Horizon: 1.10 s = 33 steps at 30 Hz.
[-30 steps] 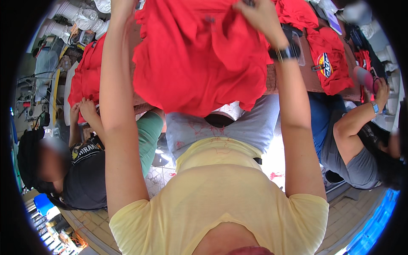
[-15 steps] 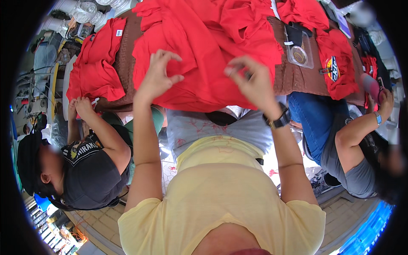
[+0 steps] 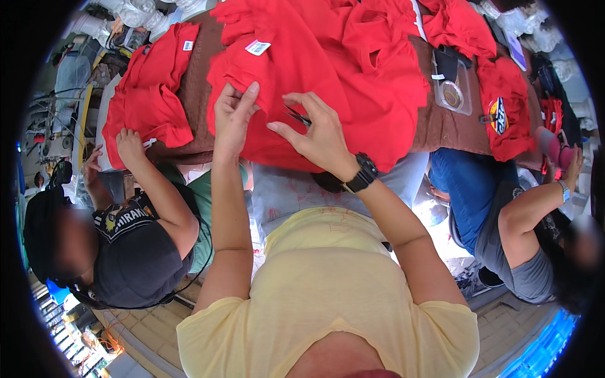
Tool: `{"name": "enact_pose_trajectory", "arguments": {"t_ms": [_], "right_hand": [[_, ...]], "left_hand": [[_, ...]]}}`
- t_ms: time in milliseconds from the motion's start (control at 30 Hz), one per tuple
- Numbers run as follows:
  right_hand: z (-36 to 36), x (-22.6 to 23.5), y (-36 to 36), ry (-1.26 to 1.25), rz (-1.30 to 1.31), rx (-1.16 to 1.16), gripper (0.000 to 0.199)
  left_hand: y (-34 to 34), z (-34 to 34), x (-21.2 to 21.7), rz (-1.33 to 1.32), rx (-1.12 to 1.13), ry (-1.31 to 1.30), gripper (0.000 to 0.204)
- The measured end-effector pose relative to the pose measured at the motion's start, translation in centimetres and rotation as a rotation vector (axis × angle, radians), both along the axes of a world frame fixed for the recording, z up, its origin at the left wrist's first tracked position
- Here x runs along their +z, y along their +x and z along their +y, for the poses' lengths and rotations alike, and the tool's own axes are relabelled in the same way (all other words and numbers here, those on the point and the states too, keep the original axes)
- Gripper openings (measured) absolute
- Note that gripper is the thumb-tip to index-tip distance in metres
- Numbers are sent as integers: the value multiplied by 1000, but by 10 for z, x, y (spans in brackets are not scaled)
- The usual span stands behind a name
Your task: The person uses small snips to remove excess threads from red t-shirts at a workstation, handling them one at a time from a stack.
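A red T-shirt [image 3: 340,94] is spread in front of me on the brown-covered table, draping over its near edge. My left hand [image 3: 234,116] is closed on a fold of it, thumb pressed to the fingers. A white label [image 3: 257,47] lies on the red cloth just beyond that hand. My right hand [image 3: 320,135] hovers over the shirt, right of my left hand. Small dark thread snips [image 3: 296,115] sit in its grip, their points toward the left hand. Most of the snips is hidden by the fingers.
More red garments lie at the left [image 3: 148,101] and right [image 3: 504,107]. A clear plastic tray [image 3: 459,101] stands right of the shirt. Co-workers sit on both sides: one has a hand [image 3: 130,148] on red cloth, the other holds a pink object [image 3: 554,148].
My left hand has gone from open to closed on the red cloth. My right hand has moved left, closer to it. The white label has come into sight on the cloth.
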State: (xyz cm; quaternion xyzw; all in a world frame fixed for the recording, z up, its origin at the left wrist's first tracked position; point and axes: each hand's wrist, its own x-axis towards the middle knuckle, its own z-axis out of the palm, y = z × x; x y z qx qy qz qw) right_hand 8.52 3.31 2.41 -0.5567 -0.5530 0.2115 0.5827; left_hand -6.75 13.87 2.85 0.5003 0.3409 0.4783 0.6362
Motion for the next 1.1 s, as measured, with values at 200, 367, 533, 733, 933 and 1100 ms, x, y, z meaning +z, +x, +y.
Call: {"name": "enact_pose_trajectory", "arguments": {"t_ms": [200,367,533,733,933,1100], "right_hand": [[21,-5,0,-13,254,55,23],[22,-10,24,-108,450,183,20],[-2,35,84,-142,615,195,19],[-42,96,144,115,-96,-193,18],[-72,38,193,72,-406,-366,17],[-96,-42,204,-82,-314,-447,21]], "left_hand": [[7,-2,1,-14,-23,106,22],[15,-2,5,17,-59,152,19],[19,-6,37,247,294,626,20],[24,-24,52,483,285,953,36],[29,-75,30,601,-293,796,35],[43,-93,-4,726,-410,842,27]]}}
